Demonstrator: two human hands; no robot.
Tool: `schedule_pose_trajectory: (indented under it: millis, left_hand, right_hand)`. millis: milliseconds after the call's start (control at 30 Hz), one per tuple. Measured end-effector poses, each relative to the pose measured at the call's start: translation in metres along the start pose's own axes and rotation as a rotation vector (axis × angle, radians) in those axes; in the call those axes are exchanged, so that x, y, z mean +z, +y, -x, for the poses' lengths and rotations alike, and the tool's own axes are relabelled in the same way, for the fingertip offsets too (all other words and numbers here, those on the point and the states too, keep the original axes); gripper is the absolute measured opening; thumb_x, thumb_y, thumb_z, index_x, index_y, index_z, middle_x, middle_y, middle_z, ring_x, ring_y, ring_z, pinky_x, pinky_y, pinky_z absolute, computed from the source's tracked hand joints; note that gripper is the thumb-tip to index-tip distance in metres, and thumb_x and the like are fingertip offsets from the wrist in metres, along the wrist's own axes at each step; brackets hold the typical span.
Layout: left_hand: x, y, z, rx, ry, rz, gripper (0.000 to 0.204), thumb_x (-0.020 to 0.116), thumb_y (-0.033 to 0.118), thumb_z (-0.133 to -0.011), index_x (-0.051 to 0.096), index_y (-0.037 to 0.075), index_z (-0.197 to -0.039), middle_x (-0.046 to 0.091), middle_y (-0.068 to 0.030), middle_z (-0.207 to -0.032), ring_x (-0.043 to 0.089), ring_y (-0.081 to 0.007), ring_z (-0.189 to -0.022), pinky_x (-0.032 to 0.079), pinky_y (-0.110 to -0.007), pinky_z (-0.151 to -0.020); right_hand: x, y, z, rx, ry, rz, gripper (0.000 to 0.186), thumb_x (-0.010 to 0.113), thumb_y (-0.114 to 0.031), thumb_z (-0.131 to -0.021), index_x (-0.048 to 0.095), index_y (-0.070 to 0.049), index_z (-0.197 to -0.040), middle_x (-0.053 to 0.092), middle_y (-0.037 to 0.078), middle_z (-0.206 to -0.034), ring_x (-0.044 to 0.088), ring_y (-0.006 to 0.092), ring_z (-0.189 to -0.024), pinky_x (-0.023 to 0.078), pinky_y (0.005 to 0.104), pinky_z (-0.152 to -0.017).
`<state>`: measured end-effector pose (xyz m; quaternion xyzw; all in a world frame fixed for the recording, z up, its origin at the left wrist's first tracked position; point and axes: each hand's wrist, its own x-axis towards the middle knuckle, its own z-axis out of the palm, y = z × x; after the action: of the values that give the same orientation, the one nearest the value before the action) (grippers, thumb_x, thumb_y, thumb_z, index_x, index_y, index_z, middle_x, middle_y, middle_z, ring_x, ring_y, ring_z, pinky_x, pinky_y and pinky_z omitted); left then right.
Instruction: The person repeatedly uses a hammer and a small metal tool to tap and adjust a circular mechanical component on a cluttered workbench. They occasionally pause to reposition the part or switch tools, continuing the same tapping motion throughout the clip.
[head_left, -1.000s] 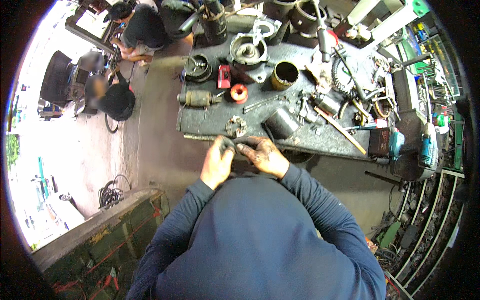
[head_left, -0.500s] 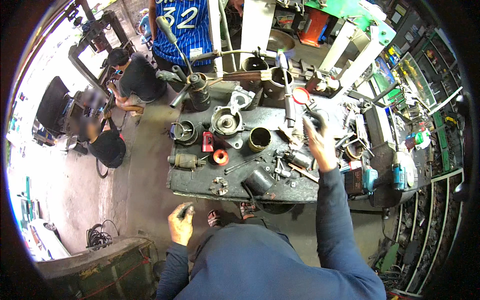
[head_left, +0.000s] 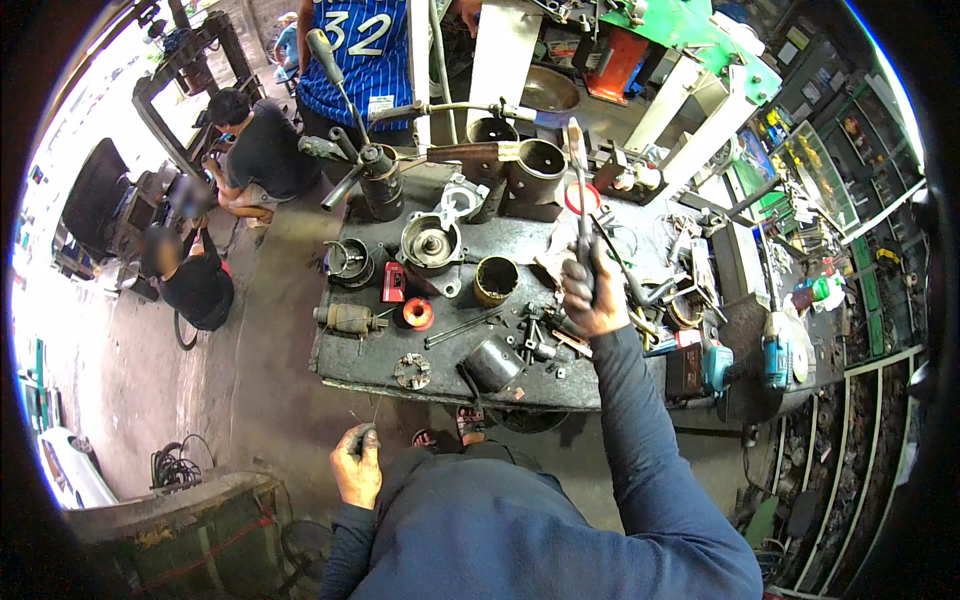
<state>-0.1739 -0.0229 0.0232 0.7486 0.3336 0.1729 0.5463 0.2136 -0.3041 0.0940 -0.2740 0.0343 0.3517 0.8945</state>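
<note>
My right hand (head_left: 592,290) is closed round the dark handle of a soldering iron (head_left: 579,185), lifted upright over the bench with its coppery tip pointing away. Low at the left, in front of the bench edge, my left hand (head_left: 357,467) has thumb and fingers pinched together. A faint thin wire (head_left: 376,408) seems to rise from that pinch. On the bench stand an open motor housing (head_left: 430,243), a dark hollow cylinder (head_left: 496,281) and an orange-red spool (head_left: 418,313). A round brush plate (head_left: 412,371) lies near the front edge, left of a black cylinder (head_left: 494,363).
Metal cans (head_left: 535,170) and a tall tool holder (head_left: 380,180) line the bench's back. Cordless power tools (head_left: 717,367) sit at the right end. Someone in a blue striped jersey (head_left: 360,60) stands behind; two people crouch at left. Shelves (head_left: 860,440) border the right.
My right hand has gone from open fingers above the bench to gripping the soldering iron's handle and raising it. My left hand stays low, still pinched. The whole view has shifted slightly.
</note>
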Motion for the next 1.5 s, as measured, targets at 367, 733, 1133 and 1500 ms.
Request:
schedule_pose_trajectory:
  millis: [367,733,1133,1500]
  left_hand:
    - [-0.006,-0.015,-0.05,0.051,-0.078,0.078,0.027,0.069,0.022,-0.1,0.064,0.0,-0.116,0.069,-0.0072,-0.1,0.062,-0.0152,-0.091,0.052,-0.033,-0.084]
    - [0.015,-0.015,-0.016,0.038,-0.273,-0.104,0.015,0.071,0.013,-0.091,0.063,0.0,-0.088,0.07,-0.016,-0.076,0.069,-0.027,-0.066,0.054,-0.039,-0.064]
    - [0.052,-0.01,-0.015,-0.079,-0.138,-0.253,0.021,0.075,0.018,-0.085,0.064,0.0,-0.082,0.069,-0.0159,-0.072,0.07,-0.0314,-0.065,0.053,-0.041,-0.064]
    - [0.058,-0.012,-0.011,-0.101,-0.099,-0.268,0.021,0.076,0.018,-0.083,0.064,0.001,-0.083,0.07,-0.0171,-0.075,0.07,-0.0332,-0.069,0.053,-0.043,-0.066]
  right_hand:
    - [0.003,0.086,0.189,0.066,0.207,1.078,0.046,0.077,-0.035,-0.09,0.057,-0.002,-0.115,0.05,-0.002,-0.079,0.046,0.009,-0.06,0.038,0.0264,-0.052]
    - [0.044,0.182,0.239,-0.039,0.411,2.144,0.03,0.075,-0.032,-0.09,0.07,-0.003,-0.096,0.07,0.02,-0.078,0.069,0.0366,-0.069,0.052,0.042,-0.063]
    - [0.036,0.156,0.195,-0.131,0.236,2.306,0.035,0.072,-0.041,-0.091,0.069,-0.006,-0.093,0.071,0.018,-0.08,0.07,0.0386,-0.075,0.055,0.0449,-0.066]
    - [0.046,0.148,0.173,0.005,0.172,2.32,0.036,0.071,-0.039,-0.092,0.068,-0.004,-0.089,0.07,0.021,-0.076,0.07,0.0392,-0.071,0.054,0.0454,-0.063]
